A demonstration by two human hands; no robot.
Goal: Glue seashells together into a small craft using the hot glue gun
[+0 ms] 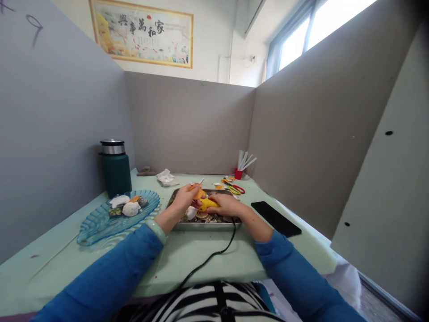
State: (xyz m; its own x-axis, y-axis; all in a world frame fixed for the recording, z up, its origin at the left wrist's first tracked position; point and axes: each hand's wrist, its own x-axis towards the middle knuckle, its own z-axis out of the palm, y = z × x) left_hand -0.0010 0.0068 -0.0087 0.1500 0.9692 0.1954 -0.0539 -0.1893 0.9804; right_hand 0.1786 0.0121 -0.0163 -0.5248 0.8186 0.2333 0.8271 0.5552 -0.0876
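Over a metal tray [208,227] of shells, my left hand [182,200] is closed on an orange shell [198,192], pinched near its edge. My right hand [227,205] wraps around a yellow hot glue gun [208,205], its front end pointing left toward the shell. Whether the nozzle touches the shell is too small to tell. From the gun a black cord [214,254] runs down over the table edge toward my lap. Loose shells [201,216] lie in the tray beneath both hands.
A blue scalloped dish [90,229] with several shells stands left, a green bottle [116,174] behind it. Toward the back are crumpled tissue [166,177], scissors [237,189] and a red cup [238,174] of white sticks. A black flat object [276,218] lies right. Grey partitions enclose the table.
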